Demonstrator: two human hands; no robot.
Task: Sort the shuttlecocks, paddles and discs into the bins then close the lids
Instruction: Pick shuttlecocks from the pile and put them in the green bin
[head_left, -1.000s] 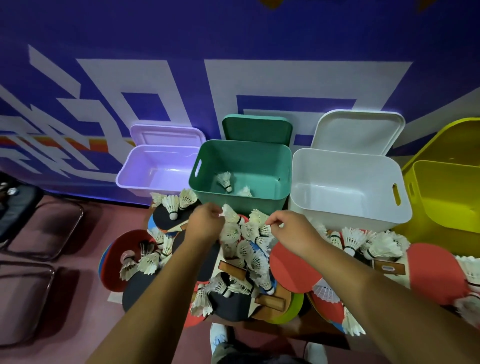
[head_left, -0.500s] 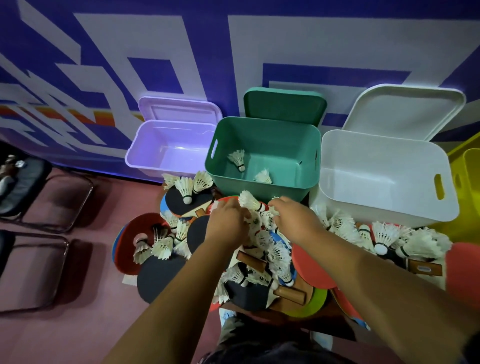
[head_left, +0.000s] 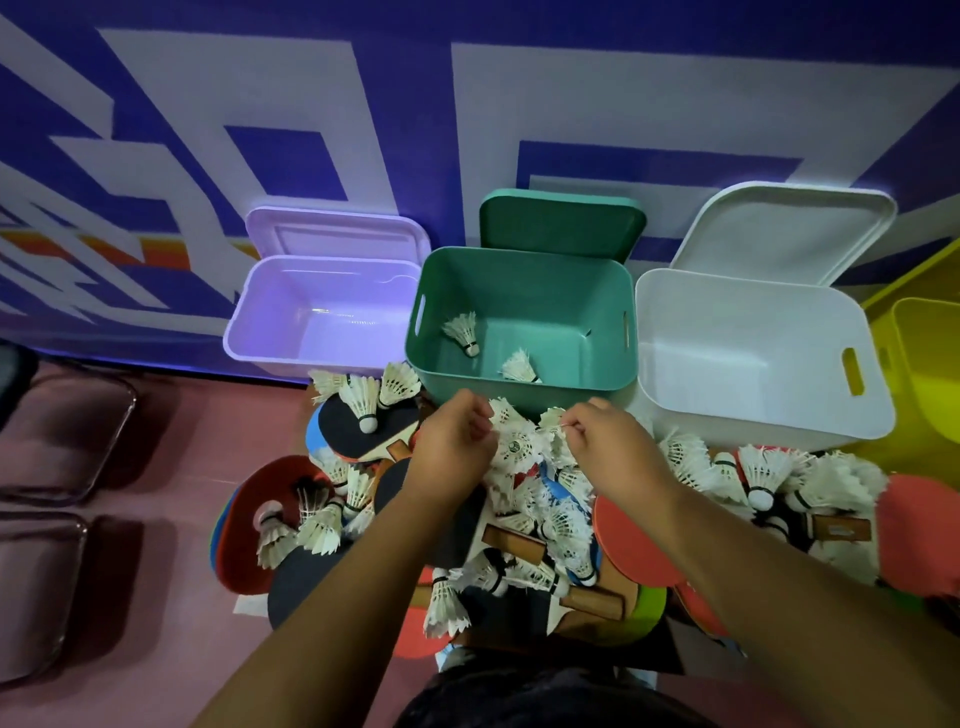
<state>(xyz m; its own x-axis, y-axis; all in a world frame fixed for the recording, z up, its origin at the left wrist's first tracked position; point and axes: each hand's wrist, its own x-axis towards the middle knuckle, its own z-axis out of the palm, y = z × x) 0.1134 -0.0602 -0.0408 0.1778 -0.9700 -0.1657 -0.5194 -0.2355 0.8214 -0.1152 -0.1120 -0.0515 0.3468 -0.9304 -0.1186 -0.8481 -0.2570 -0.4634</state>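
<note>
Right hand pinched a shuttlecock by its feathers before the green bin, two shuttlecocks inside; left hand curled against the pile, grip hidden.

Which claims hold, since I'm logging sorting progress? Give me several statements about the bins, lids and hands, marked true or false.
1. The green bin holds two shuttlecocks. True.
2. The purple bin holds paddles. False: no paddle shows inside it.
3. The green lid is closed. False: it stands open behind its bin.
4. The right hand pinches a shuttlecock by its feathers. True.
5. The white bin holds discs. False: nothing shows inside it.
</note>
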